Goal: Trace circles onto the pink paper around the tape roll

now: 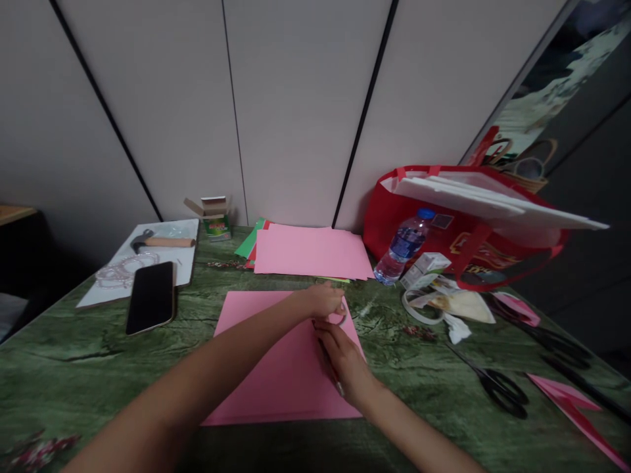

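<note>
A sheet of pink paper (276, 374) lies flat in front of me on the table. My left hand (325, 301) reaches across it to the upper right corner, its fingers closed on a pale ring-shaped thing (339, 320) that is mostly covered. Just below, my right hand (348, 361) grips a thin dark pencil (329, 365), its tip end near the left fingers and its light end toward me. Both hands rest on the paper, close together.
Behind stands a stack of pink sheets (310, 253). On the left lie a phone (151, 297) and a hammer (167, 242). To the right are a water bottle (404, 246), a red bag (389, 203), a white ring (411, 309) and black scissors (500, 391).
</note>
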`<state>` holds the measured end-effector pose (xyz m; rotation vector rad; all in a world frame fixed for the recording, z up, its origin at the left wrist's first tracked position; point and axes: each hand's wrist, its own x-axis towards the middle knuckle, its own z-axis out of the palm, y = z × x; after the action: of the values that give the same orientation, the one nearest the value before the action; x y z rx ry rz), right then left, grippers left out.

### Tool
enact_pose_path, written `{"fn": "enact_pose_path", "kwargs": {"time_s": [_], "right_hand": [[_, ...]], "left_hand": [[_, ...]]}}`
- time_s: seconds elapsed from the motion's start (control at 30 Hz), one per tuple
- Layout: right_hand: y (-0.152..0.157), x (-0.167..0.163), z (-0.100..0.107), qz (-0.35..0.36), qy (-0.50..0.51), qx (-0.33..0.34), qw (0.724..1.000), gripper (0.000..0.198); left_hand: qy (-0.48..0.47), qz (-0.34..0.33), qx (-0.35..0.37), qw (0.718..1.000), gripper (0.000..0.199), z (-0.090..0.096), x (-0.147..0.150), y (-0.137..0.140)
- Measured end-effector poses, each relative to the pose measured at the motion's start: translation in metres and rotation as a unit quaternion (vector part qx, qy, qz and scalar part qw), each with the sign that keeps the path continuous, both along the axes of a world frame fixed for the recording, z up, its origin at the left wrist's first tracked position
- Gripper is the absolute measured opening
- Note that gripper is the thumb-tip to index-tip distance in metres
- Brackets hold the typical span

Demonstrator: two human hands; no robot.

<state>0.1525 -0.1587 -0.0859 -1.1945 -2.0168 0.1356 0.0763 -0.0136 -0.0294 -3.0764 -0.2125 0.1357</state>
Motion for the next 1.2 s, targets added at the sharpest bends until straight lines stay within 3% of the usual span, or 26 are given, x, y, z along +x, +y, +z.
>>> {"fn": "enact_pose_path", "kwargs": {"time_s": [0.1, 0.3, 0.53, 0.83, 1.07, 1.2], "right_hand": [[-0.001, 0.001, -0.003, 0.003, -0.025, 0.000, 1.000, 0.053], [-0.012, 0.009, -0.008, -0.032, -0.016, 0.001, 0.999, 0.034], [-0.029, 0.026, 0.004, -0.026, -0.034, -0.009, 0.999, 0.023], [-0.034, 0.043, -0.003, -0.040, -0.025, -0.022, 0.999, 0.021], [-0.035, 0.048, 0.009, -0.051, -0.013, -0.013, 0.999, 0.020], [-0.033, 0.052, 0.006, -0.067, 0.004, -0.002, 0.998, 0.019]], "left_hand": [[0.005, 0.000, 0.000, 1.000, 0.013, 0.000, 0.001, 0.000], [0.011, 0.004, -0.007, 1.000, 0.026, 0.001, 0.001, 0.001], [0.017, 0.009, -0.002, 1.000, 0.027, 0.003, -0.001, -0.002], [-0.004, 0.010, -0.004, 1.000, 0.028, 0.001, -0.003, -0.002], [-0.014, 0.001, -0.007, 1.000, 0.029, -0.001, -0.004, -0.001], [-0.023, -0.008, -0.013, 1.000, 0.028, -0.002, -0.004, -0.002]]}}
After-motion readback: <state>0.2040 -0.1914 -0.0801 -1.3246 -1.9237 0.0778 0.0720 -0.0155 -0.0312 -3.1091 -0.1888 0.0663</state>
